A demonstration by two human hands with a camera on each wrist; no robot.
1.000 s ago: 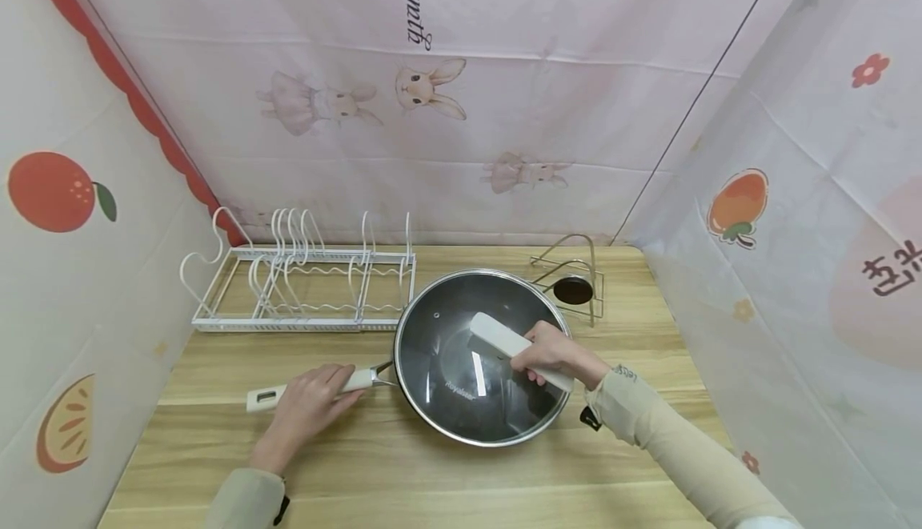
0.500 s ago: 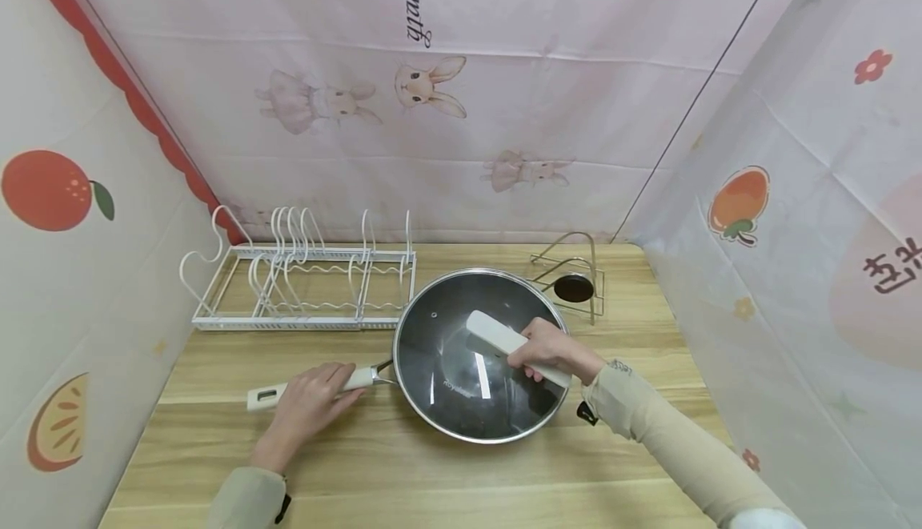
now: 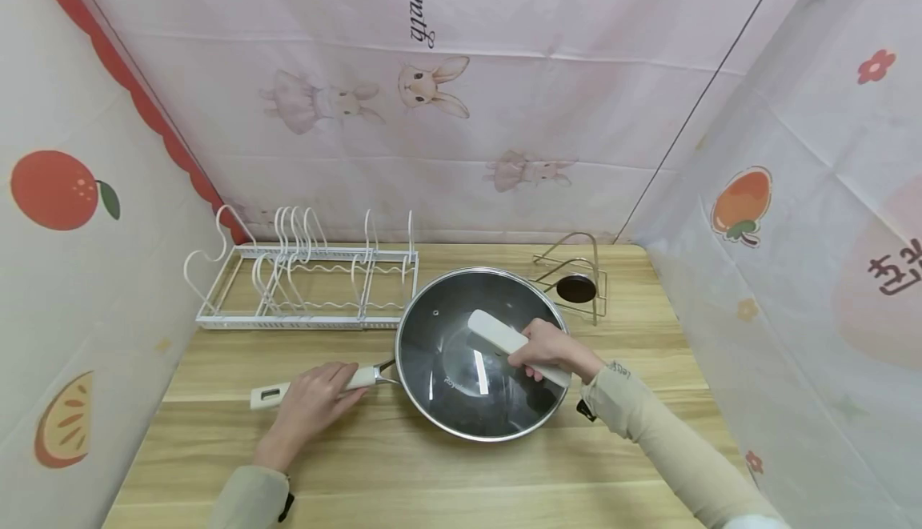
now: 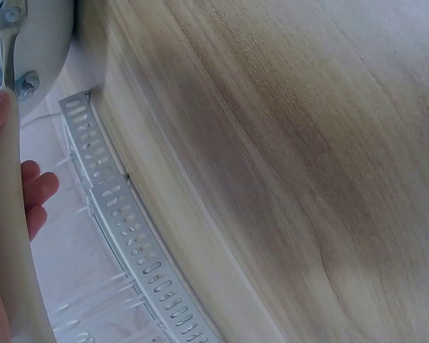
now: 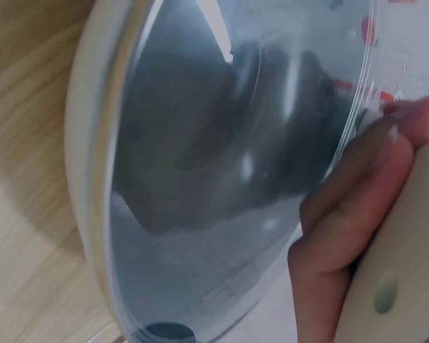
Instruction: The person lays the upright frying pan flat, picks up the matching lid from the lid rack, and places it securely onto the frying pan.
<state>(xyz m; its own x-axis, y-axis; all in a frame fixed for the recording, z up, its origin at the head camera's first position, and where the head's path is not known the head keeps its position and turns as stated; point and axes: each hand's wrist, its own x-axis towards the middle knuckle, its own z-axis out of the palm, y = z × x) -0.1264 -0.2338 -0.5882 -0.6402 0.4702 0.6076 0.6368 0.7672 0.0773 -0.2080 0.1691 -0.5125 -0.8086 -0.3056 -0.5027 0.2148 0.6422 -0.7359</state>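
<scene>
A frying pan (image 5: 86, 150) with a cream outer wall stands on the wooden table, and a glass lid (image 3: 446, 353) with a metal rim covers it. My left hand (image 3: 310, 401) grips the pan's long cream handle (image 3: 268, 397), which points left. In the left wrist view, its fingers (image 4: 41, 189) curl around that handle from the far side. Over the lid's right half, my right hand (image 3: 549, 346) holds the long cream lid handle (image 3: 493, 329), with its fingers (image 5: 357, 214) curled beneath. The pan's inside shows only dimly through the dark glass.
A white wire rack (image 3: 288, 322) with upright loops stands at the back left, close to the pan's rim. Behind the pan on the right is a small gold wire stand (image 3: 595, 273) with a dark round disc (image 3: 576, 289). Printed cloth walls (image 3: 346, 177) enclose the table (image 3: 403, 489).
</scene>
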